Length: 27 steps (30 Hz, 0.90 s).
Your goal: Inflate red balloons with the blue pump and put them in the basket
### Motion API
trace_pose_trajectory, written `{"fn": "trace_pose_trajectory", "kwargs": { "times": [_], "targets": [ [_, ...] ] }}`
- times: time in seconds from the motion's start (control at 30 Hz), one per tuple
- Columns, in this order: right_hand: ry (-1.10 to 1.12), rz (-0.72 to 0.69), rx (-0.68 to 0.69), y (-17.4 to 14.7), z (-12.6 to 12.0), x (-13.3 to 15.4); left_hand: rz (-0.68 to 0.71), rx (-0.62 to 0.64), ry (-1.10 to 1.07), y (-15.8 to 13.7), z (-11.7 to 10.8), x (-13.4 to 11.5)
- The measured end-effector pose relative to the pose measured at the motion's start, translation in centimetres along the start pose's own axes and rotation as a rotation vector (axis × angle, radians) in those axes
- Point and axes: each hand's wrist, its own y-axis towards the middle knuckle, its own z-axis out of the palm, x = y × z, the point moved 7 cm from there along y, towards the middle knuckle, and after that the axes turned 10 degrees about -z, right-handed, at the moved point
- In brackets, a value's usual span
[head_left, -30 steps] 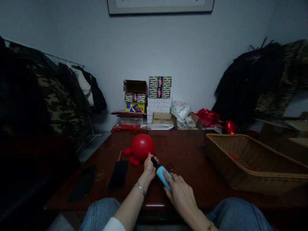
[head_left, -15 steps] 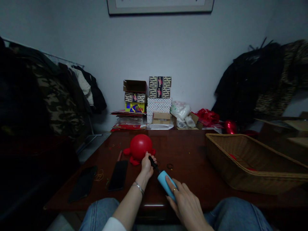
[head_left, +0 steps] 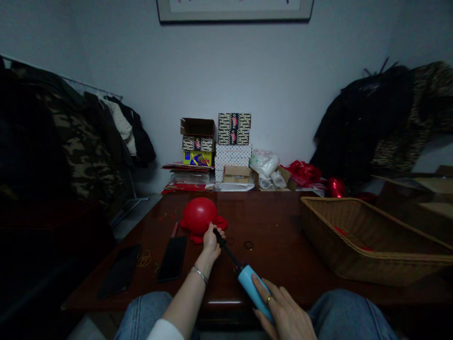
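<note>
A red balloon (head_left: 200, 215), partly inflated with small limb-like lobes, rests on the table just ahead of my left hand (head_left: 212, 241). That hand is closed round the black nozzle end of a hand balloon pump (head_left: 252, 287), at the balloon's neck; its fingers hide the join. My right hand (head_left: 285, 309) grips the light blue barrel, nearer to me and to the right. Between the two hands a length of black shaft shows, slanting down to the right.
To the right stands a wicker basket (head_left: 339, 250) with red pieces inside. Two dark phone-like slabs, one a phone (head_left: 172, 259), lie at left beside yellowish rubber bands (head_left: 144, 258). Dark rings (head_left: 248, 245) lie right of my left hand. Boxes (head_left: 233, 160) are stacked against the wall.
My right hand has drawn the blue barrel back toward me and to the right, so more black shaft shows. The balloon and my left hand have shifted slightly left.
</note>
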Motion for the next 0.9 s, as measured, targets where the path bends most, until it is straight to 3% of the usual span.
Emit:
{"fn": "trace_pose_trajectory", "kwargs": {
  "times": [0.27, 0.67, 0.9],
  "targets": [
    [0.053, 0.074, 0.076, 1.4, -0.3, 0.2, -0.001, 0.009, 0.018, -0.6, 0.4, 0.6],
    [-0.015, 0.084, 0.041, 6.0, 0.0, 1.5, -0.046, 0.040, 0.022, -1.1, 0.9, 2.8],
    [-0.043, 0.075, 0.023, 6.4, 0.3, 1.7, -0.069, 0.036, -0.018, -1.0, 0.8, 2.7]
  ]
}}
